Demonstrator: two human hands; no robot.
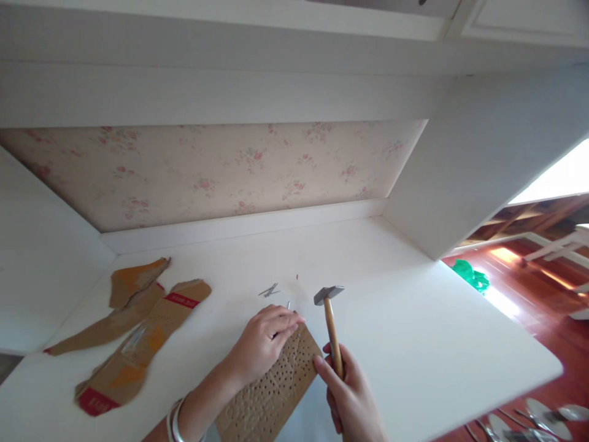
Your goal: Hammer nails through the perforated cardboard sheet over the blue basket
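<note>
— Head camera: where was the hammer (330,319)?
— Upright over the white surface (414,331). Its metal head was level and near the top of a thin nail (289,305), a little to the right of it and not touching. The right hand (352,399) had its fingers wrapped shut round the lower part of the wooden handle.
— And the nail?
— It stood at the far edge of a punched cardboard strip (271,393) full of small holes. The left hand (262,347) lay on that strip, with its fingers drawn together and pinching the nail's foot. The pinch itself was mostly hidden behind the knuckles.
— Anything close by?
— A few loose nails (269,290) lay just beyond the left fingers. Bangles (173,420) sat on the left wrist.
— Further out?
— Torn cardboard pieces (133,331) with red labels lay well to the left. Off the surface's right edge, something green (470,274) lay on the wooden floor, and there were spoons (529,417) at the bottom corner.
</note>
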